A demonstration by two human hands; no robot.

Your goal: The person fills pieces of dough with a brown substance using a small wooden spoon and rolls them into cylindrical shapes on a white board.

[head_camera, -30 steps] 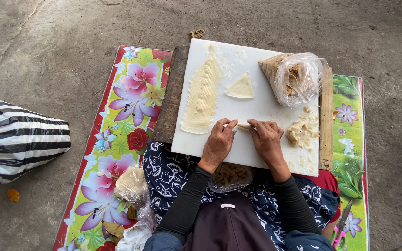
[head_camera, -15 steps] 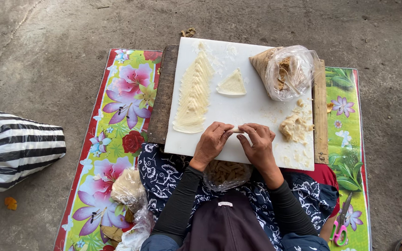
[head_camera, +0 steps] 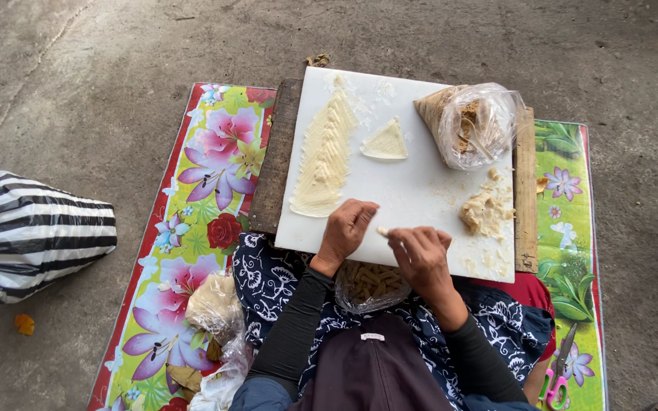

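Observation:
Both hands meet at the near edge of a white cutting board (head_camera: 413, 183). My left hand (head_camera: 348, 228) and my right hand (head_camera: 420, 255) pinch a small pale roll of dough (head_camera: 383, 230) between their fingertips. On the board lie a fanned stack of thin triangular wrappers (head_camera: 325, 156), one single triangle wrapper (head_camera: 386, 142) and a lump of pale filling (head_camera: 485, 211). A clear plastic bag of brownish filling (head_camera: 470, 122) rests at the board's far right. In my lap sits a plastic bag of finished rolls (head_camera: 371, 283).
The board lies on a wooden plank (head_camera: 274, 160) over a flowered mat (head_camera: 192, 221) on concrete floor. A black-and-white striped bag (head_camera: 28, 232) is at left. Crumpled plastic bags (head_camera: 215, 308) sit by my left knee. Pink-handled scissors (head_camera: 556, 377) lie at lower right.
The view has shifted a little. My hands stay together at the board's near edge, still working the small roll between the fingers, now slightly nearer me.

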